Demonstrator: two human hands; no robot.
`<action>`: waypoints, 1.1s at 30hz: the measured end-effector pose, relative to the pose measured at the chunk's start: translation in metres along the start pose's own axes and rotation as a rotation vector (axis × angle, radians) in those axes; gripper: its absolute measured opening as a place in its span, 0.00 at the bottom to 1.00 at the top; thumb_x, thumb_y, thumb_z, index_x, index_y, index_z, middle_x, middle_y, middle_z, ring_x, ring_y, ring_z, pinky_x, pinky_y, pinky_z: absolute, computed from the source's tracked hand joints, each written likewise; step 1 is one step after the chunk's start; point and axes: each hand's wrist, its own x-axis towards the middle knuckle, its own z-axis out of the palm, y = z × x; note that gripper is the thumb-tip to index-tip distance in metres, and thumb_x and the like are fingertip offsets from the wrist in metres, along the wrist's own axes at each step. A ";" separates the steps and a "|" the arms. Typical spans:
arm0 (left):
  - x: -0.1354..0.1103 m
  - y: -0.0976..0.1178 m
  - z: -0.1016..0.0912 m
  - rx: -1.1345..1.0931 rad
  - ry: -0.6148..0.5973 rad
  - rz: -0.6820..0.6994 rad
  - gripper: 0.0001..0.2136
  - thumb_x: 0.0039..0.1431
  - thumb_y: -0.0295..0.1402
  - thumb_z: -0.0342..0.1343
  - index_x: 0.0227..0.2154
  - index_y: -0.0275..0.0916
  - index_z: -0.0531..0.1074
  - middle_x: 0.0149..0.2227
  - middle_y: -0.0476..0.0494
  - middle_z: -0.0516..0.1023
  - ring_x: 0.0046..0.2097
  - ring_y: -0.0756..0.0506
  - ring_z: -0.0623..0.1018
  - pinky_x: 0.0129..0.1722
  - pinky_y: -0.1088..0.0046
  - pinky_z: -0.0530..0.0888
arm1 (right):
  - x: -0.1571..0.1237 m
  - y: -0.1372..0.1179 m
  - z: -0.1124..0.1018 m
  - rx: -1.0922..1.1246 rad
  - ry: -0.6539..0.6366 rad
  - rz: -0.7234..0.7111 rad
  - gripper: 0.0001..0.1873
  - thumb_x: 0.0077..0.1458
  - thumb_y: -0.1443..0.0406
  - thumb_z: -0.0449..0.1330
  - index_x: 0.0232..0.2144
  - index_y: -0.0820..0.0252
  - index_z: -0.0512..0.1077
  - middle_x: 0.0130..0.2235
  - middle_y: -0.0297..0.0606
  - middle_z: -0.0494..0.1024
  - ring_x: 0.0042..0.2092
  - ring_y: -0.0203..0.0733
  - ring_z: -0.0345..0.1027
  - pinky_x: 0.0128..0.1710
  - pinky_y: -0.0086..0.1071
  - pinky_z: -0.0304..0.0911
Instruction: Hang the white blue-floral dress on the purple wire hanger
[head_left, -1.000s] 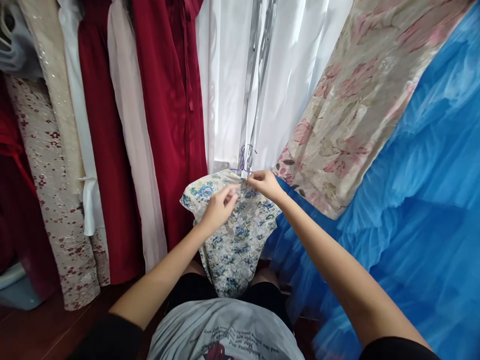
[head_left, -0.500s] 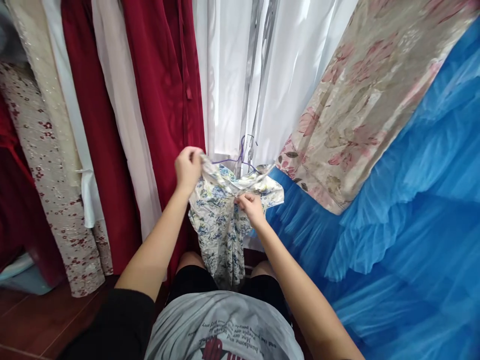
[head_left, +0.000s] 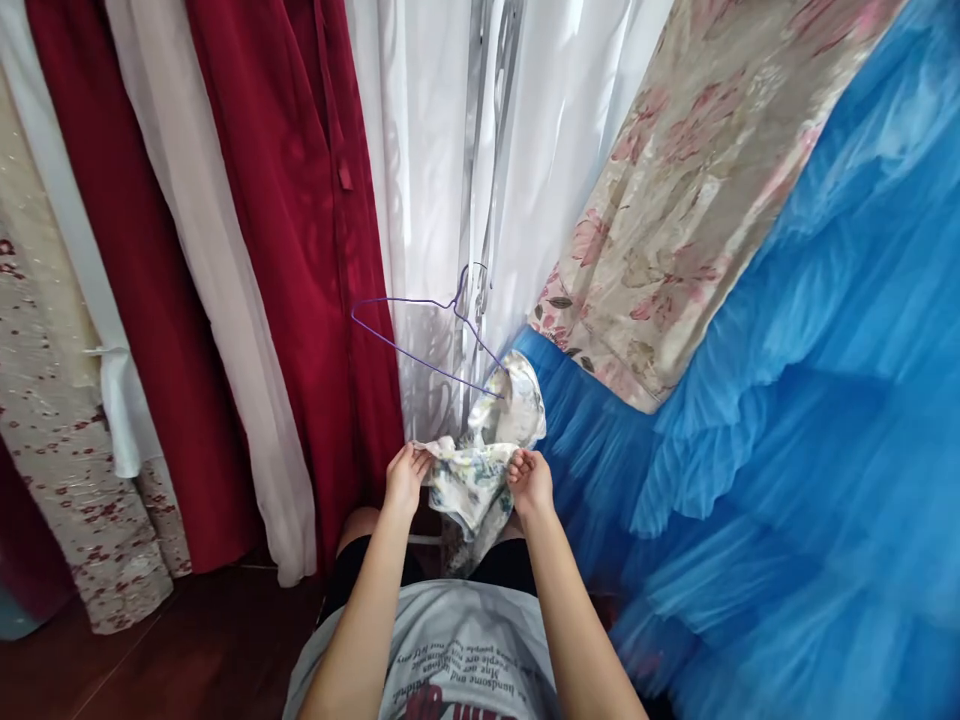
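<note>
A white garment with a blue and yellow floral print (head_left: 472,485) hangs bunched in front of my lap. My left hand (head_left: 406,478) pinches its edge on the left side, and my right hand (head_left: 529,482) is closed on the edge at the right. Above the hands a thin purple wire hanger (head_left: 420,350) hangs tilted by its hook. Its right arm still sits inside the garment's right shoulder, while the left arm is bare. The lower part of the garment drops between my knees, partly hidden by the hands.
Dark red gowns (head_left: 285,250) and a pale pink one hang on the left. White curtain-like fabric (head_left: 431,150) with a thin metal stand is straight ahead. On the right are a beige floral dress (head_left: 652,250) and a wide blue tulle skirt (head_left: 810,480). Below is a dark reddish tiled floor (head_left: 187,650).
The garment's left shoulder has come off the hanger, and the hanger now tilts. Both hands moved down toward my lap, pulling the fabric lower. The view has shifted a little right.
</note>
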 end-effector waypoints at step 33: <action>-0.031 0.074 0.025 1.060 -0.670 0.520 0.03 0.47 0.35 0.66 0.24 0.45 0.78 0.24 0.46 0.76 0.29 0.42 0.72 0.32 0.71 0.64 | 0.098 -0.190 -0.017 -0.728 -0.225 -0.297 0.13 0.28 0.66 0.73 0.20 0.63 0.75 0.21 0.30 0.74 0.26 0.37 0.63 0.27 0.29 0.60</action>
